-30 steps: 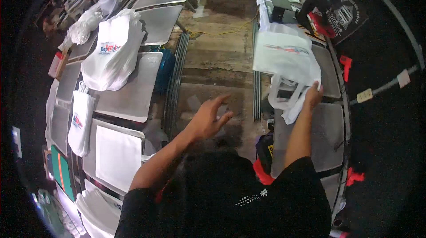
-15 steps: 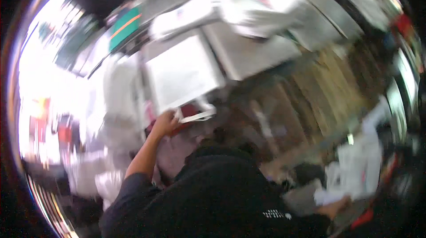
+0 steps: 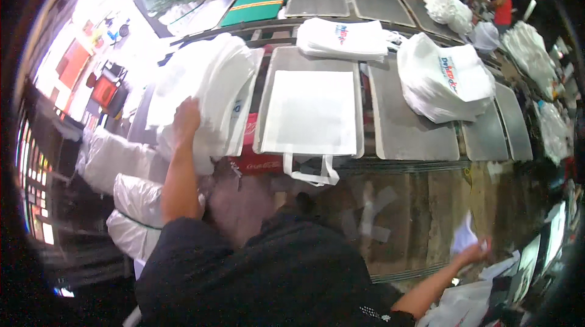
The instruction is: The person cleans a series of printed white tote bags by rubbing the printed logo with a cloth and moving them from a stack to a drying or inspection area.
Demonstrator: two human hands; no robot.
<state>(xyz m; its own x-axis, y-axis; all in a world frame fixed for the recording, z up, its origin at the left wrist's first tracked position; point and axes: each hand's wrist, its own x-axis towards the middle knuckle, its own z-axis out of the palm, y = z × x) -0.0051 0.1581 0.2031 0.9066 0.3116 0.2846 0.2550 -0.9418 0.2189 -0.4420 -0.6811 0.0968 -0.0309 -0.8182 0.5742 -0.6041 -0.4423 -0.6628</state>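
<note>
My left hand (image 3: 186, 117) rests on a tall stack of white fabric bags (image 3: 213, 77) at the left. Its fingers are bunched against the bags, but I cannot tell whether they pinch one. To the right of it, a single white tote bag (image 3: 314, 110) lies flat on a grey board (image 3: 266, 113), its handle loop (image 3: 311, 174) hanging over the near edge. At the lower right my right hand (image 3: 472, 254) is closed on a small, crumpled, pale cloth (image 3: 464, 237); the hand is held away from the boards.
More grey boards (image 3: 414, 126) line the rack, with printed white bag piles (image 3: 448, 77) on them. A green board (image 3: 256, 7) lies at the back. Wrapped white bundles (image 3: 137, 214) stand at lower left, a red crate (image 3: 262, 162) under the rack. A person in red (image 3: 503, 7) is far right.
My left hand has let go of the tote bag's handle and moved left onto the stack. The tote now lies flat on its board. My right hand has risen, holding the cloth; the view has turned.
</note>
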